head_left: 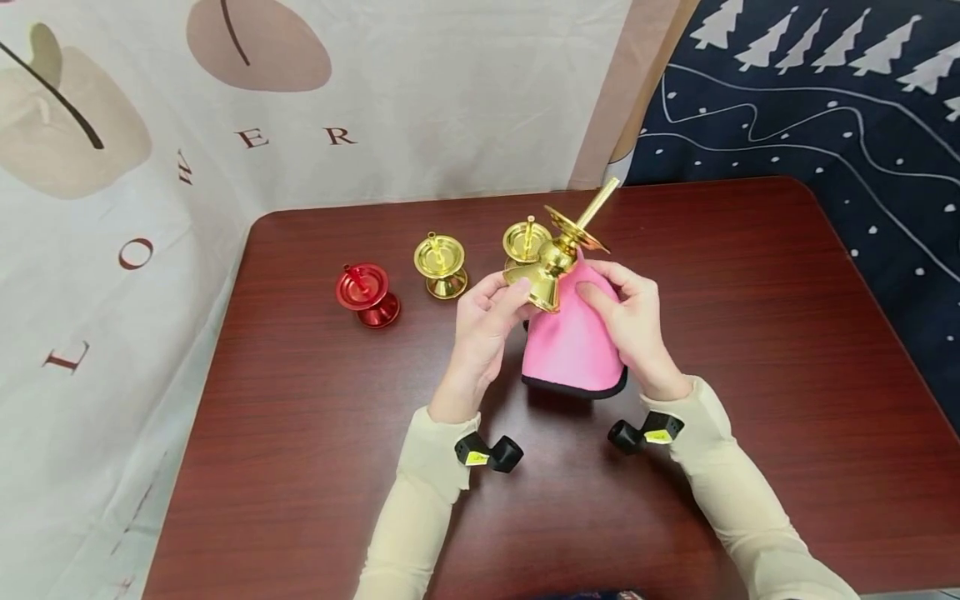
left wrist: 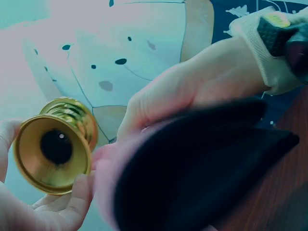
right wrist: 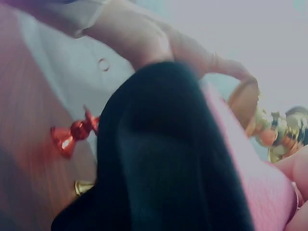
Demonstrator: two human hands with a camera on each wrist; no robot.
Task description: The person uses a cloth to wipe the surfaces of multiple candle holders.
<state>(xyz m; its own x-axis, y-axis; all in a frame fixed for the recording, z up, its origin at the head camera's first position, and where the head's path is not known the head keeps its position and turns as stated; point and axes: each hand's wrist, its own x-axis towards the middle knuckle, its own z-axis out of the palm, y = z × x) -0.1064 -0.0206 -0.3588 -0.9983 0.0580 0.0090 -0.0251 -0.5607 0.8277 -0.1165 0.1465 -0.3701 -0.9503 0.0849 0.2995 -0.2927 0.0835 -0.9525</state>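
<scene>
Above the dark red table (head_left: 360, 467), a gold candlestick (head_left: 553, 258) hangs tilted by its foot.
The left hand (head_left: 482, 329) pinches the flared foot's rim; the right hand (head_left: 632, 312) grips a pink, black-edged cloth (head_left: 573, 358) close to the stem. A hard tug on the cloth could twist the candlestick from that edge hold and drop it; a swing away could topple the nearest of 2 small gold candle holders (head_left: 523, 240).
</scene>
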